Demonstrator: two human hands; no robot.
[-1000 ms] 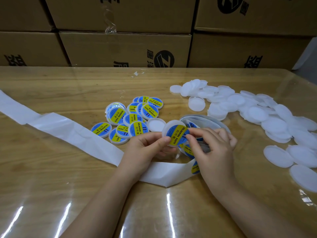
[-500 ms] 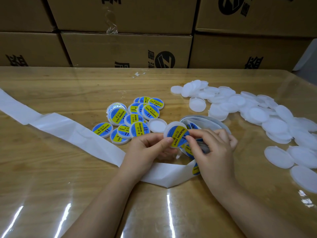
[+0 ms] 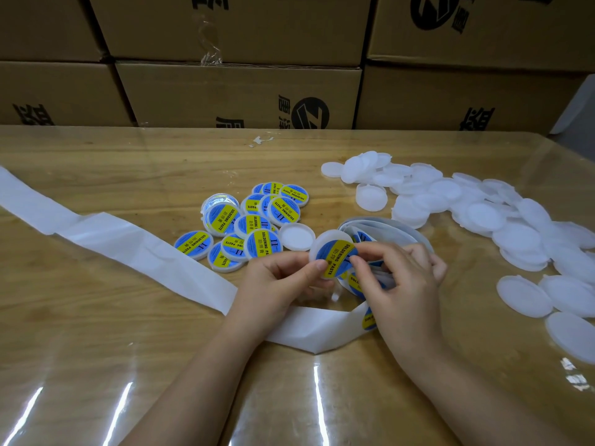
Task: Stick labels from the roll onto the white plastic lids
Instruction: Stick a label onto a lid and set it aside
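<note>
left hand (image 3: 277,281): grips the lid (image 3: 325,241) at its left edge, thumb on the label (image 3: 335,257).
right hand (image 3: 402,284): curled fingertips pinch the lid's right edge.
lid: held tilted, centre, just near of the roll (image 3: 386,225).
done lids (image 3: 251,217): heaped left.
blank lids (image 3: 483,214): spread right.
backing strip (image 3: 128,246): trails left across the table (image 3: 96,349).

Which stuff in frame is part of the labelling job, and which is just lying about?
Job:
- round white plastic lid with a blue-and-yellow label, held between left hand and right hand
- coiled label roll
- heap of bare white lids
- cluster of labelled lids
- spent white backing strip

Lying about:
- stacked brown cardboard boxes
- small white scrap on the wooden table
</note>
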